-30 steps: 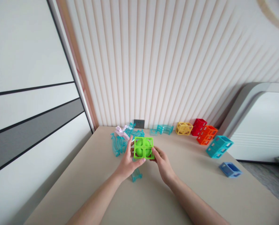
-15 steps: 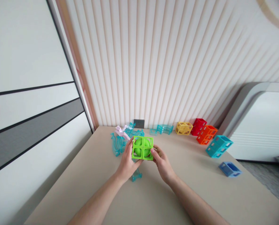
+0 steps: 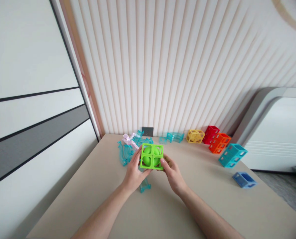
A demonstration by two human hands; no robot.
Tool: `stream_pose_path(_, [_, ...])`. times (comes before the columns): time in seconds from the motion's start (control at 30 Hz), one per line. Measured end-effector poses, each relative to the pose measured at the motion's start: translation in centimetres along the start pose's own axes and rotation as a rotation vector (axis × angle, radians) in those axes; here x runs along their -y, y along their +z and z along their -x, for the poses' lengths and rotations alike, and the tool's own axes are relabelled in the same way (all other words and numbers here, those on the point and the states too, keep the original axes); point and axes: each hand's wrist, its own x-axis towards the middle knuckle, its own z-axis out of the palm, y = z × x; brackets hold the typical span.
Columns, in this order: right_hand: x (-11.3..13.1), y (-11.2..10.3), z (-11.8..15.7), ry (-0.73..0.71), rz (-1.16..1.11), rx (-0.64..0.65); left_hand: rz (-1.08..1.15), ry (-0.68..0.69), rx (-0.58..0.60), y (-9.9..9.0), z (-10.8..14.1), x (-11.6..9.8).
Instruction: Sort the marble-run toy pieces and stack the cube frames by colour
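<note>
A bright green block (image 3: 152, 156) with four windowed squares on its near face and rounded green shapes inside is held above the table. My left hand (image 3: 133, 172) grips its left side and lower edge. On the right side, my right hand (image 3: 172, 173) is closed on it, with the thumb on the lower right corner of the near face. Below the block, partly covered by my left hand, lies a clear teal track piece (image 3: 145, 186).
Teal track pieces (image 3: 125, 154) and pale pink pieces (image 3: 130, 141) lie at the back left, more teal pieces (image 3: 175, 137) by the wall. Rightward stand yellow (image 3: 195, 136), red (image 3: 210, 134), orange (image 3: 219, 143), teal (image 3: 233, 155) and blue (image 3: 244, 180) blocks on the table (image 3: 207, 192).
The green block has tilted slightly in my hands and shifted a little to the right. Both hands keep their hold, and the pieces on the table have not moved.
</note>
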Motion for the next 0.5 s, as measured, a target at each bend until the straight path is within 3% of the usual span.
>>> stream_pose_path(0.27, [0.23,0.06,0.02,-0.049,-0.033,0.046,-0.045,0.031,0.019,-0.19,0.29,0.4])
stream_pose_path(0.5, [-0.03,0.1,-0.02,-0.057,-0.026,0.048,-0.114,0.139,0.007,-0.14,0.12,-0.2])
